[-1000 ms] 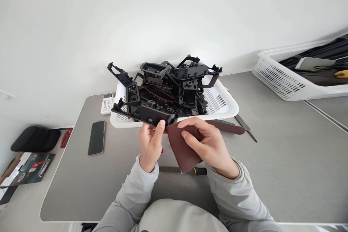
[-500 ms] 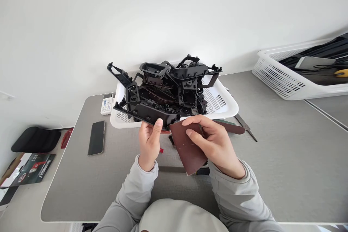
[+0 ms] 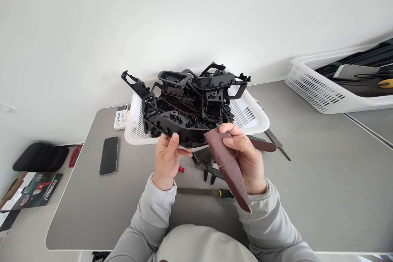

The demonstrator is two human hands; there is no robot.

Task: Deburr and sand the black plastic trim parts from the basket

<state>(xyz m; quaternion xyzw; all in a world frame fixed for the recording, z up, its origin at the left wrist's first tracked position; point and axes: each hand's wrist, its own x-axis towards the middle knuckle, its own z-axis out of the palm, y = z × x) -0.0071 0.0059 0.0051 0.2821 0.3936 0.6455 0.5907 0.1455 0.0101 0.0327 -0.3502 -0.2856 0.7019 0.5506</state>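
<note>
As black parts (image 3: 187, 98) fill basket (image 3: 260, 122), sandpaper (image 3: 229, 163) pinched

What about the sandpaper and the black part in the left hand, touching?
Cannot tell. In the head view the sandpaper overlaps the right end of the black part; neither contact nor gap shows plainly.

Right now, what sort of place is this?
Likely a small workshop bench: a white basket heaped with black plastic parts, one part in the left hand, sandpaper in the right hand, a caliper on the grey table.
</note>
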